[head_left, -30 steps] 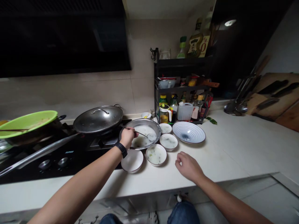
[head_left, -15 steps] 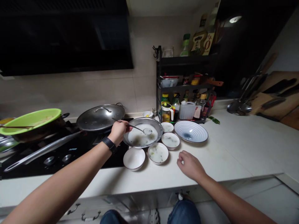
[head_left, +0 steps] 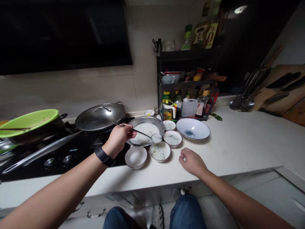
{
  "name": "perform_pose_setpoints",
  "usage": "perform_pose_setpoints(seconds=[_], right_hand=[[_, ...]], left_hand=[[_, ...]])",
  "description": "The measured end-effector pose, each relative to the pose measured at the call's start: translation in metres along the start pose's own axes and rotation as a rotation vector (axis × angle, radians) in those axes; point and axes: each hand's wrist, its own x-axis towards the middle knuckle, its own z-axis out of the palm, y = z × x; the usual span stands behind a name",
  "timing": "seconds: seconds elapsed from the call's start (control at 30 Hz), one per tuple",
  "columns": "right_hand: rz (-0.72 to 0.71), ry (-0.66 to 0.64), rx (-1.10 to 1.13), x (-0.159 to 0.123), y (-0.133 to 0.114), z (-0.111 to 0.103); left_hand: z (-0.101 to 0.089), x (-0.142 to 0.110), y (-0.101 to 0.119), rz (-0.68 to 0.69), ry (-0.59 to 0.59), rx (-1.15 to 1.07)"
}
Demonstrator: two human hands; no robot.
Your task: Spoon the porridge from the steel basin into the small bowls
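Metal basin (head_left: pixel 145 119) of white soup (head_left: pixel 145 131): we see the left hand (head_left: pixel 119 137) closed around a ladle (head_left: pixel 156 138), whose cup, holding white liquid, sits at the basin's near right rim, just behind the front bowl (head_left: pixel 160 160). We find the right hand (head_left: pixel 192 162) curled in a loose fist, right of that bowl; whether it touches the counter (head_left: pixel 231 146) we cannot tell. Two more filled bowls (head_left: pixel 172 146) stand beside the basin, left of a patterned dish (head_left: pixel 203 128).

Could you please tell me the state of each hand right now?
Left hand: closed, holding a ladle by its handle.
Right hand: loosely closed, with nothing visible in it.
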Motion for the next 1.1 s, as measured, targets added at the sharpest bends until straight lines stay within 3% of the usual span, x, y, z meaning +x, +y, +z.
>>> perform_pose_setpoints(seconds=[0.17, 0.3, 0.47, 0.6, 0.63, 0.7, 0.8, 0.9, 1.0, 1.1], right_hand=[[0.006, -0.004, 0.007, 0.000, -0.001, -0.001], [0.005, 0.000, 0.008, 0.000, -0.001, -0.001], [0.002, -0.001, 0.005, -0.001, 0.000, 0.000], [0.005, -0.003, 0.005, 0.000, 0.000, 0.001], [0.006, -0.002, 0.007, 0.000, 0.001, 0.001], [0.007, -0.003, 0.010, 0.000, 0.001, 0.001], [0.007, -0.007, 0.010, -0.001, 0.001, 0.000], [0.008, -0.007, 0.009, -0.001, 0.000, 0.000], [0.008, -0.006, 0.011, 0.000, 0.000, 0.000], [0.009, -0.007, 0.009, 0.000, 0.000, 0.000]], left_hand=[[0.007, -0.013, -0.020, 0.036, -0.062, 0.056], [0.010, -0.025, -0.030, 0.207, -0.149, 0.249], [0.007, -0.056, -0.026, 0.711, -0.428, 0.670], [0.001, -0.075, -0.020, 1.190, -0.807, 0.938], [-0.002, -0.076, -0.020, 1.285, -0.846, 0.964], [-0.007, -0.071, -0.020, 1.395, -0.797, 0.950], [-0.014, -0.047, -0.020, 1.319, -0.495, 0.875], [-0.018, -0.012, -0.024, 0.989, -0.166, 0.847], [-0.018, 0.023, -0.034, 0.733, -0.099, 0.827], [-0.017, 0.046, -0.049, 0.659, -0.085, 0.833]])
